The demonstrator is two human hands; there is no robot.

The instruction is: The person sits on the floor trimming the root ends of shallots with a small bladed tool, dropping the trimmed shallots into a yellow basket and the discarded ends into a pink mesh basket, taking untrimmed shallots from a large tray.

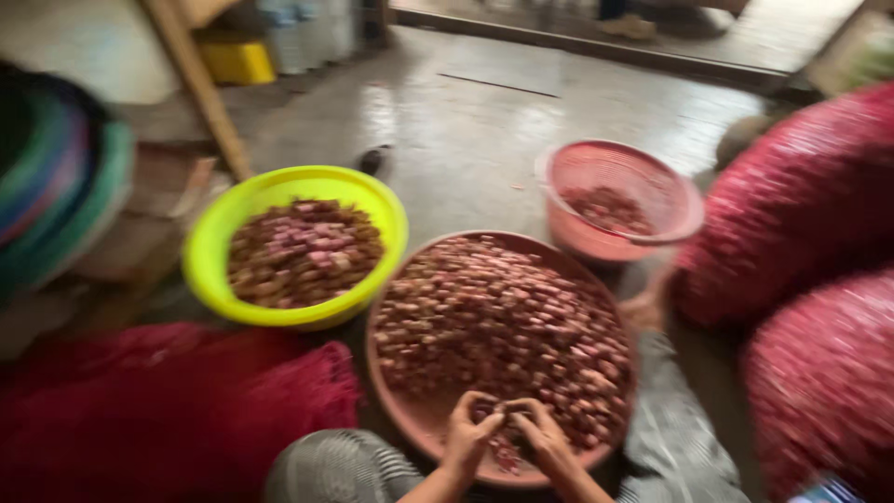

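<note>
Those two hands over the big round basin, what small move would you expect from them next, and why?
Probably a pull apart. Both hands meet fingertip to fingertip at the near edge of the brown basin, seemingly pinching one small reddish bulb from the heap. The blur hides the grip. A yellow-green bowl and a pink basket sit close by.

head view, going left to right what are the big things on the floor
stacked coloured basins → red mesh cloth → yellow-green basin of shallots → big brown tray of shallots, with both hands at its near edge → pink basket → red mesh sacks
</note>
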